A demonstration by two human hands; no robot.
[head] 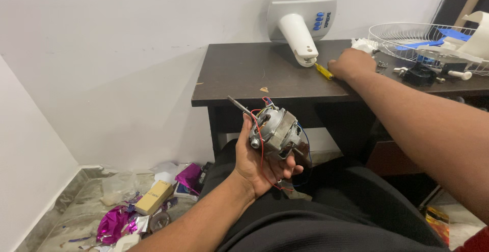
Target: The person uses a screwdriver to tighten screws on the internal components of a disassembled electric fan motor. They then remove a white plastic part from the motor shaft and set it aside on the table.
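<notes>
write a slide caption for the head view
Left hand cradles a fan motor over the lap while the right hand reaches a yellow-handled screwdriver on the dark table.

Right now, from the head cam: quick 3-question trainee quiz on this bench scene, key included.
1. True or false: the left hand holds the fan motor above the lap, clear of the dark table.
2. Which thing is the right hand touching? A) the wire fan guard B) the yellow-handled screwdriver C) the white fan base
3. Fill in: the motor's shaft points up and to the ____ of the picture.

Key: 1 true; 2 B; 3 left.
</notes>
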